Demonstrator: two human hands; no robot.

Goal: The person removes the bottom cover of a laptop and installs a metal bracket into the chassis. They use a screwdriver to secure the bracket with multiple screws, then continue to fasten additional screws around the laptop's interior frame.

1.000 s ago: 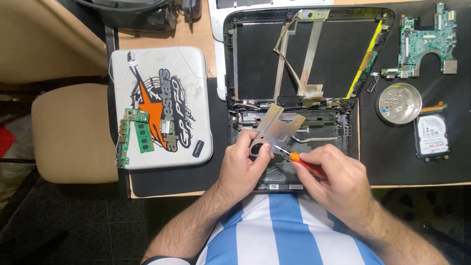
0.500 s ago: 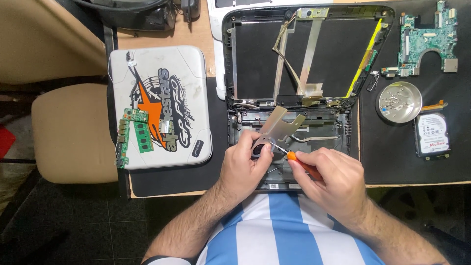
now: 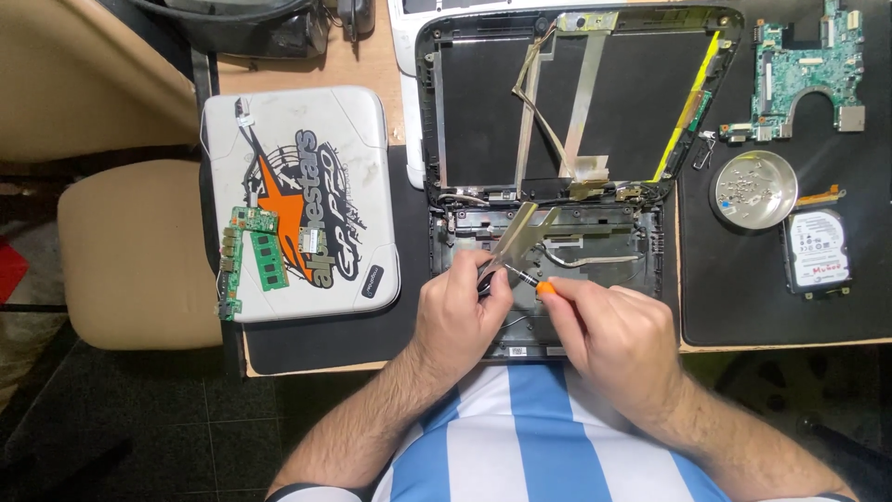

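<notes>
Two hands work over a gutted black laptop shell [image 3: 548,186], lying open on the tabletop [image 3: 372,65]. Left hand [image 3: 460,311] pinches a bent silver metal bracket [image 3: 517,240] in the base; right hand [image 3: 609,330] is closed around an orange-handled screwdriver [image 3: 533,283].

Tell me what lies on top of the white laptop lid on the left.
On the white lid lie a green memory stick, a narrow green board along its left edge and a small card. Whatever is beneath the lid is covered.
</notes>
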